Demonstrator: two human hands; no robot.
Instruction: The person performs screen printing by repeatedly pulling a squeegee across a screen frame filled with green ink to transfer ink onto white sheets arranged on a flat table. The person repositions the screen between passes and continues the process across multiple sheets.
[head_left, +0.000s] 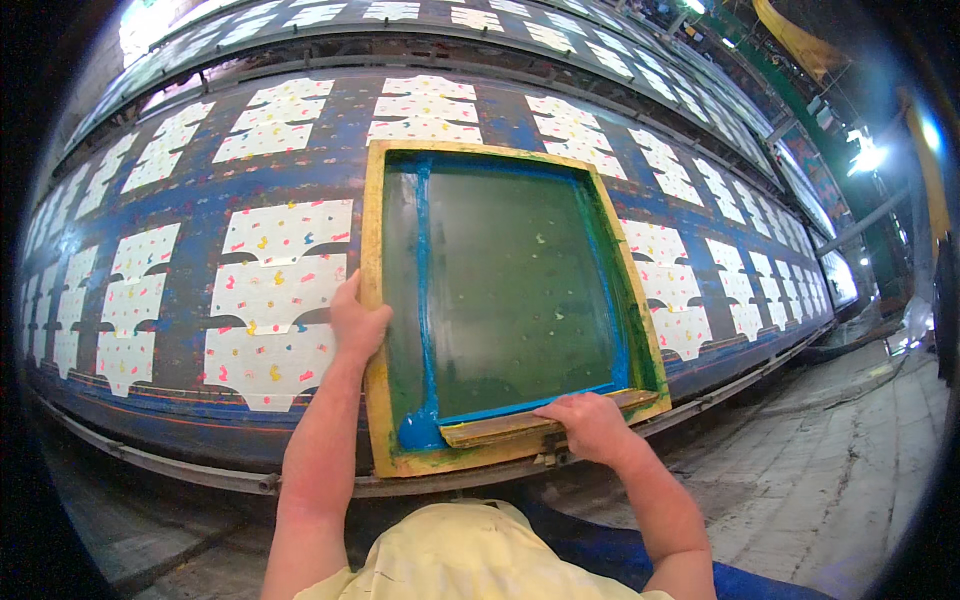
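Note:
A yellow wooden screen frame with green mesh and streaks of blue ink, pooled at its lower left, lies on the long printing table in front of me. My left hand is closed round the frame's left side. My right hand grips a long wooden squeegee lying along the frame's near inside edge, with blue ink along the blade. White cut fabric pieces with small coloured printed motifs lie in rows on either side of the frame; whatever is under the frame is hidden.
A second row of fabric pieces runs along the table's far side, and another long table stands beyond it. A metal rail follows the near edge. At right are a concrete floor, girders and bright lamps.

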